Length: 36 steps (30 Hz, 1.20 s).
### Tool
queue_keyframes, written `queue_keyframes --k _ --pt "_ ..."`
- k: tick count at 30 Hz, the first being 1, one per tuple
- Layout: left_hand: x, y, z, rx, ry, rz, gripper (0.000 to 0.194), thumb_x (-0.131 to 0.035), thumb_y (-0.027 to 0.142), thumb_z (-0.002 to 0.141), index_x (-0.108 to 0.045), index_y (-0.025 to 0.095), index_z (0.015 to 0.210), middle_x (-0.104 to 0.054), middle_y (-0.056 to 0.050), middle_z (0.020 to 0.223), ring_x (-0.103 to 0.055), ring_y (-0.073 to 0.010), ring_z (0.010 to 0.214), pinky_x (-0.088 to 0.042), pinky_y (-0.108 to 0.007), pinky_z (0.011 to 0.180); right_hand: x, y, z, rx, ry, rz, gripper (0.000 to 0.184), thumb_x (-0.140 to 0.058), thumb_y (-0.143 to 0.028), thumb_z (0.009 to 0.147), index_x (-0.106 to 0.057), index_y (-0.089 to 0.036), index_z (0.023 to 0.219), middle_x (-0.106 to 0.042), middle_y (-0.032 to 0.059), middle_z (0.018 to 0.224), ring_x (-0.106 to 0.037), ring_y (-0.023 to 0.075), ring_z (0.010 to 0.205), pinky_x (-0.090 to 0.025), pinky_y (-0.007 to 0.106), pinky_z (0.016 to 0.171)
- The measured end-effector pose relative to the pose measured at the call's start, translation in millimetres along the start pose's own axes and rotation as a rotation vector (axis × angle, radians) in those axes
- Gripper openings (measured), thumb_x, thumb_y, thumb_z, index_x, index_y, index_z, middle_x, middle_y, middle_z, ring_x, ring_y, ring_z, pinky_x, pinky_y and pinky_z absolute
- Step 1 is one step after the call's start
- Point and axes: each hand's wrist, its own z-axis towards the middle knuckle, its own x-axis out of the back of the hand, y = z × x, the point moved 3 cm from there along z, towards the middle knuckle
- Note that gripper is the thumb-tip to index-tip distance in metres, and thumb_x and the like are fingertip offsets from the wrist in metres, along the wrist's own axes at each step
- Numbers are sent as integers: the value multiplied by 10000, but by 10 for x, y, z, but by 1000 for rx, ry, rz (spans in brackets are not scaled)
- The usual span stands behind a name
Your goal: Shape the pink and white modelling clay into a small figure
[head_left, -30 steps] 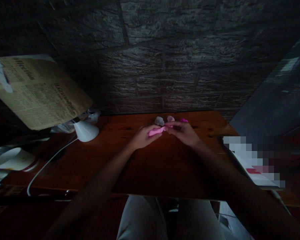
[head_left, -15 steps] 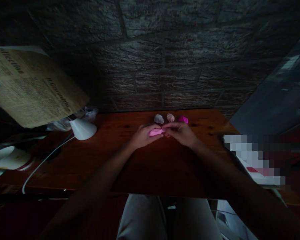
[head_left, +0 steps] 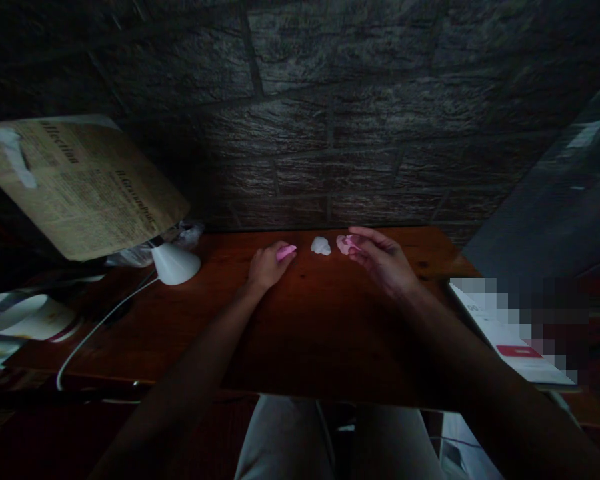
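Note:
My left hand [head_left: 266,268] is closed around a lump of pink modelling clay [head_left: 287,252], one end of which shows past the fingers. To the right, my right hand [head_left: 383,261] pinches a small piece of pink clay [head_left: 353,243] between thumb and fingertips. That piece overlaps a pale pink lump [head_left: 342,245] on the table, and I cannot tell whether they touch. Between the hands a white lump [head_left: 321,246] lies on the wood. The magenta lump is hidden, behind my right hand as far as I can see.
A wooden table [head_left: 300,333] runs up to a dark stone wall [head_left: 290,133]. At left stand a lamp with a newsprint shade [head_left: 105,187] and white base [head_left: 176,264], its cord [head_left: 97,330], and a white cup [head_left: 33,319]. A white box [head_left: 495,320], partly pixelated, lies at right.
My hands have come apart: the left moved left with the main pink lump, the right moved right with a small piece. The view has shifted slightly.

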Motion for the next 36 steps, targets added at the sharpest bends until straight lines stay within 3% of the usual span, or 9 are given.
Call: queue_keyframes --k 4,9,13,15,18,21,25,30,36 --pt "79 -152 35 64 98 95 212 -703 302 904 -744 259 1107 -785 -99 1085 -726 -296 1003 -555 -414 918 -64 62 -32 -109 -98 3 331 -923 -421 679 -827 -250 945 -801 42 1034 -730 136 805 -633 318 837" --pt "10 -186 17 95 -37 144 185 -678 272 903 -744 250 1074 -778 -107 1105 -714 -304 1073 -537 -453 988 -165 148 -83 -200 -210 3 324 -852 -498 799 -827 -198 916 -798 96 1070 -761 172 847 -660 364 891" --pt "-5 -162 15 82 -43 167 243 -693 303 890 -732 230 1119 -775 -133 1150 -706 -347 1108 -524 -524 1009 -211 131 -114 -215 -309 102 286 -916 -367 740 -830 -208 962 -805 80 1116 -768 222 1055 -580 405 1074" --pt "29 -85 17 39 19 135 285 -715 311 879 -726 222 1149 -776 -135 1168 -697 -352 1142 -514 -534 1036 -220 127 -124 -220 -321 129 295 -934 -325 708 -830 -208 958 -813 73 1092 -769 226 1067 -567 404 1087" --pt "90 145 -15 -109 110 -25 225 -677 330 925 -729 241 1125 -786 -90 1157 -723 -278 1097 -545 -447 1028 -210 154 -118 -243 -295 104 301 -942 -339 695 -827 -203 937 -821 72 1030 -789 203 962 -614 379 1001" --pt "108 417 -93 -226 110 -155 235 -614 351 983 -719 222 1148 -784 -87 1165 -737 -233 1049 -602 -367 878 -178 194 -91 -257 -270 49 337 -966 -372 644 -826 -202 898 -822 56 939 -782 162 801 -657 317 833" --pt "88 682 -182 -414 82 -243 171 -626 301 994 -723 213 1103 -797 -75 1081 -744 -206 1023 -585 -384 944 -135 221 -47 -230 -214 29 355 -980 -387 604 -829 -220 878 -812 23 852 -742 116 701 -640 246 718" --pt "9 731 -204 -495 10 -377 257 -717 307 945 -703 212 1182 -788 -93 1140 -743 -205 1039 -598 -387 941 -142 229 -28 -229 -188 108 363 -950 -449 652 -821 -207 890 -827 84 959 -786 192 861 -639 360 909" --pt "-73 723 -182 -351 17 -529 279 -722 337 936 -717 193 1174 -782 -111 1129 -748 -195 973 -625 -349 848 -168 213 -49 -232 -281 188 354 -923 -347 715 -806 -223 1026 -809 77 1141 -768 223 1069 -563 434 1083"
